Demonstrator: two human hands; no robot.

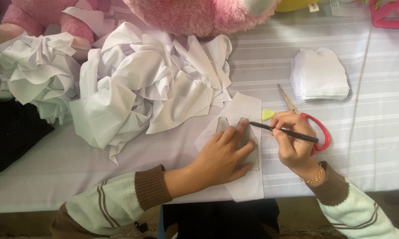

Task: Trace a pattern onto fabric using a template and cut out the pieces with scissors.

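Observation:
My left hand (223,155) lies flat on a grey cardboard template (254,156), pressing it onto a piece of white fabric (243,108) on the table. My right hand (292,137) grips a thin dark pencil (281,131) whose tip touches the template's upper right edge, next to my left fingertips. Red-handled scissors (320,128) lie under and behind my right hand, blades pointing away. A small yellow chalk wedge (267,114) sits just above the pencil.
A heap of crumpled white fabric (137,88) fills the left and middle of the striped tablecloth (376,146). A stack of cut white pieces (320,74) sits at the right. A pink plush toy (199,15) lies at the back, with a pink object (392,15) in the corner.

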